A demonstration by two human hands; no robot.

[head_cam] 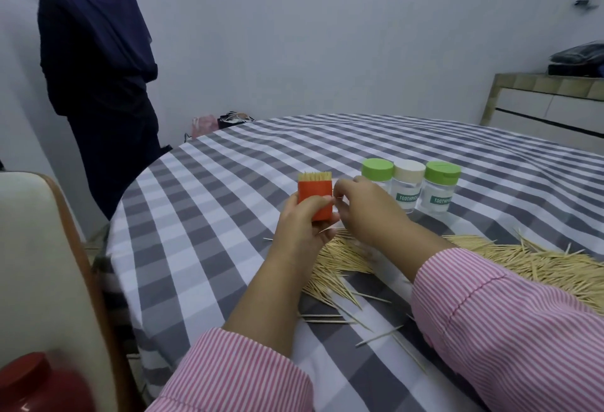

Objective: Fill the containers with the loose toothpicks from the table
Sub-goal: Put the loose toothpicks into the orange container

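My left hand (302,225) grips a small red container (315,197) held above the table, with toothpick tips sticking out of its open top. My right hand (362,205) is right beside the container's right edge, its fingertips pinched together at the edge; what they pinch is too small to make out. A big heap of loose toothpicks (510,261) lies on the checked tablecloth under and to the right of my hands, with strays (376,339) nearer me. Behind my right hand stand three clear toothpick jars: two with green lids (377,169) (441,171) and one with a cream lid (408,169).
The round table (228,183) has a grey and white checked cloth. A chair back (42,264) and a red lid (29,382) are at the left. A person in dark clothes (98,62) stands at the far left. A low cabinet (549,104) is at the right.
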